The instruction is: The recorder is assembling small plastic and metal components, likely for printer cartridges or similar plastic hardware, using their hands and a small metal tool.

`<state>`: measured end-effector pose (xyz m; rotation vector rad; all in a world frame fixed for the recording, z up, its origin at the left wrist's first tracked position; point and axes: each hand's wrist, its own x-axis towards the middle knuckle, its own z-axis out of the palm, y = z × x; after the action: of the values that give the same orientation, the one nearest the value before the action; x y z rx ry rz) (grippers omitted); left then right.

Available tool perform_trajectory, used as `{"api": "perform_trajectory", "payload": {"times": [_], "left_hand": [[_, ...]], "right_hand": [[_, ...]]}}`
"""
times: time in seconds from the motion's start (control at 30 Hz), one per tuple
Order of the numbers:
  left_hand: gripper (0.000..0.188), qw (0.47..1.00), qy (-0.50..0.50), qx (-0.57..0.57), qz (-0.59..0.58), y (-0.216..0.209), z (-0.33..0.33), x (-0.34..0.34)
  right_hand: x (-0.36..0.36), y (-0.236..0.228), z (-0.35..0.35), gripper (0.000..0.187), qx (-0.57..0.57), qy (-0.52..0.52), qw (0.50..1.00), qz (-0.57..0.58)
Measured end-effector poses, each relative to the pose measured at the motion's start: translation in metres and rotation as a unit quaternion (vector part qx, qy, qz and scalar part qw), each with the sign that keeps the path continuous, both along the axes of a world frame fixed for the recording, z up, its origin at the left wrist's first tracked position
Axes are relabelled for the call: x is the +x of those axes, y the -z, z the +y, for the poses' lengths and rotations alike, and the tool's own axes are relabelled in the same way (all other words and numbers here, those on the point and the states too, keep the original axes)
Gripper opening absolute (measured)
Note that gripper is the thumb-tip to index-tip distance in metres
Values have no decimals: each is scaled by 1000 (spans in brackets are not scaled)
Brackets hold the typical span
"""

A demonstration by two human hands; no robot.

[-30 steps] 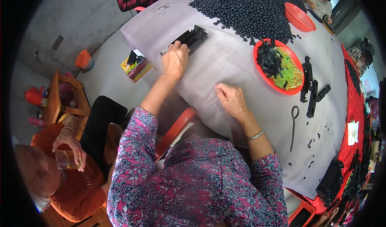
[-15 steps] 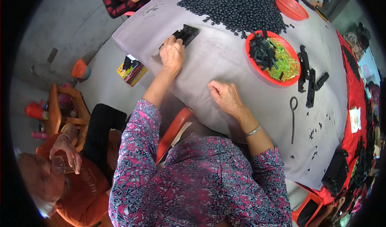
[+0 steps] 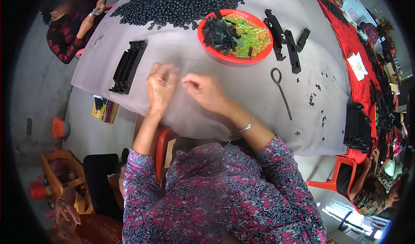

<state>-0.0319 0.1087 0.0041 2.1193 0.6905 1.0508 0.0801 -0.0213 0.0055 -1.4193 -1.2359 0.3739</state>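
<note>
My left hand (image 3: 161,86) hovers over the near part of the cloth-covered table, its fingers curled in and smeared by motion. Close to its right, my right hand (image 3: 206,92) is closed in a loose fist, with thumb and forefinger together. A small gap separates the two hands. Whatever either hand holds, if anything, is hidden. To the left lies a long black plastic part (image 3: 129,66) with ridged sides, which neither hand touches. Beyond my right hand stands a red bowl (image 3: 212,54) of small black strips (image 3: 219,35) and clear yellow-green pieces (image 3: 250,37).
A heap of small black round pieces (image 3: 173,6) covers the far table. Right of the bowl lie black plastic bars (image 3: 292,51), a looped metal rod (image 3: 282,92) and tiny black bits (image 3: 312,99). A black stack (image 3: 358,127) stands at the right edge. Another person (image 3: 73,23) sits far left.
My left hand has let go of the black plastic part and come back beside my right hand. The view has shifted right, and the part now lies alone on the left.
</note>
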Motion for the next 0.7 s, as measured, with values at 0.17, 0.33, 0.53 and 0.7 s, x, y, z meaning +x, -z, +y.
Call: {"api": "perform_trajectory", "payload": {"times": [0.17, 0.33, 0.53, 0.7], "left_hand": [[5, 973, 143, -178, -27, 6, -40, 18], [8, 977, 182, -114, 16, 22, -55, 21], [9, 979, 190, -79, 9, 27, -54, 22], [10, 979, 189, -70, 16, 29, -54, 19]], "right_hand": [[53, -13, -41, 10, -47, 66, 992, 94], [150, -21, -96, 12, -73, 321, 941, -80], [206, -18, -130, 41, -275, 425, 824, -254], [213, -14, -107, 51, -395, 410, 756, -322]]}}
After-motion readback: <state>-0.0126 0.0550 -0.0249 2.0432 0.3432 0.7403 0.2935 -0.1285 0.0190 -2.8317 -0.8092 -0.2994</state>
